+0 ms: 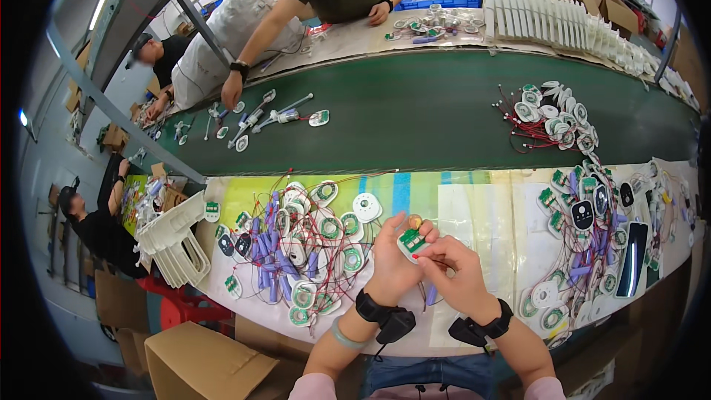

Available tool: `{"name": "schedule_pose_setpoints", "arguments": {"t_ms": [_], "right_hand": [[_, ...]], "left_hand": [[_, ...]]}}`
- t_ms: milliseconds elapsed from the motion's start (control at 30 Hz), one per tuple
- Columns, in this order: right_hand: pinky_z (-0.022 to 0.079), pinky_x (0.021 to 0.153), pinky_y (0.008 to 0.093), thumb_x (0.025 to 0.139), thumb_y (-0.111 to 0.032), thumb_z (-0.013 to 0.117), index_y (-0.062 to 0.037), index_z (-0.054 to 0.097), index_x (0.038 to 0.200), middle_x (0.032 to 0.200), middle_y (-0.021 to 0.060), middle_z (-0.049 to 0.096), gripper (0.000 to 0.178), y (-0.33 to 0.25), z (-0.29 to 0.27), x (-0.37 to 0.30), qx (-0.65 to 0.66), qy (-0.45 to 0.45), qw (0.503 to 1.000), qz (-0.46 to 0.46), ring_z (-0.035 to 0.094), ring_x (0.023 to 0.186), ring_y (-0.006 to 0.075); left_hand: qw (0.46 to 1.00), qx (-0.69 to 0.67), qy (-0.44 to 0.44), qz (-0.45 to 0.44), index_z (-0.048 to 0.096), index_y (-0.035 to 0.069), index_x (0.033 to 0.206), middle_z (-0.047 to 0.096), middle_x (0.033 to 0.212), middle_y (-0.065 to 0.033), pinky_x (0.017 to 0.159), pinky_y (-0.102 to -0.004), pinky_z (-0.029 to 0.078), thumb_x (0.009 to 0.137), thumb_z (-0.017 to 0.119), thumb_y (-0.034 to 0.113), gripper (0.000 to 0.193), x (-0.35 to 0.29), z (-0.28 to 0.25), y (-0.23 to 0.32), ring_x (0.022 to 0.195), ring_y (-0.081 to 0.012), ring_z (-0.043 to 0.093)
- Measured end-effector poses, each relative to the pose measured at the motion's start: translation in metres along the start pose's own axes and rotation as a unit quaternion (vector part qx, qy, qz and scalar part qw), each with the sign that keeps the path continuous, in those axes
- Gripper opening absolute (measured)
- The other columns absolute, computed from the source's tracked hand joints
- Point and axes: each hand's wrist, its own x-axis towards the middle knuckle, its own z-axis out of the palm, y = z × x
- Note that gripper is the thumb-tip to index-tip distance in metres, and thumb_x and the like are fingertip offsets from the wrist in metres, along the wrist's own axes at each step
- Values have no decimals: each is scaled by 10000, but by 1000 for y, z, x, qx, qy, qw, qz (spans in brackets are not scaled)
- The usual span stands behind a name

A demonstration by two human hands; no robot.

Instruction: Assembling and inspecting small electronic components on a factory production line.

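Note:
My left hand (396, 261) is closed around a small white housing with a green circuit board (412, 241), held up over the near table. From the other side my right hand (461, 275) pinches at the housing's lower edge, where a small red piece (416, 255) shows by its fingertips. Just below the hands a purple cylindrical battery (431, 295) is partly visible; whether it is wired to the held board I cannot tell. A large tangle of white round parts, red wires and purple batteries (278, 252) lies left of my hands.
Another pile of wired boards and batteries (585, 207) covers the right side, beside a glossy black panel (632, 259). White plastic frames (178, 244) lean at left. Beyond runs a green conveyor belt (415, 111) carrying part clusters. A co-worker's hand (232, 89) reaches over it.

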Motion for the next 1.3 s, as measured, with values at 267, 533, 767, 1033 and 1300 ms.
{"name": "schedule_pose_setpoints", "arguments": {"t_ms": [267, 533, 767, 1033, 1300], "right_hand": [[394, 496, 214, 735, 30, 669, 2, 618, 814, 752, 61, 545, 99, -9, 4, 1, -155, 74, 980, -96, 499, 563, 92], [465, 520, 305, 660, 21, 688, -31, 612, 804, 774, 87, 591, 172, -2, 2, 4, -238, 104, 954, -147, 578, 624, 228], [458, 574, 339, 649, 40, 675, -39, 565, 850, 754, 79, 613, 242, 0, 3, 3, -262, 116, 937, -198, 568, 666, 253], [397, 712, 342, 628, 45, 681, -81, 495, 867, 766, 41, 593, 328, 10, 4, 3, -255, 146, 935, -200, 546, 691, 233], [401, 693, 347, 627, 70, 671, -78, 416, 900, 806, 49, 597, 402, 21, 7, 0, -153, 138, 960, -190, 525, 711, 244]], "left_hand": [[999, 16, 30, -17, 500, 74, 829, 530, 823, -63, 792, -359, 435, 920, 458, 206, 165, 0, -1, -9, 841, -216, 512], [995, 86, 51, 16, 510, 87, 905, 566, 879, -54, 835, -362, 441, 926, 471, 241, 160, -2, 0, -16, 906, -207, 547], [994, 92, 48, 17, 495, 88, 905, 562, 890, -67, 876, -341, 438, 927, 454, 227, 147, -2, -1, -19, 944, -211, 543], [989, 90, 111, 24, 496, 113, 907, 560, 906, -47, 850, -356, 448, 945, 436, 278, 179, -2, 1, -27, 953, -198, 541], [993, 71, 91, 2, 491, 100, 932, 556, 939, -57, 894, -363, 438, 958, 423, 256, 172, -4, -2, -21, 972, -205, 531]]}}
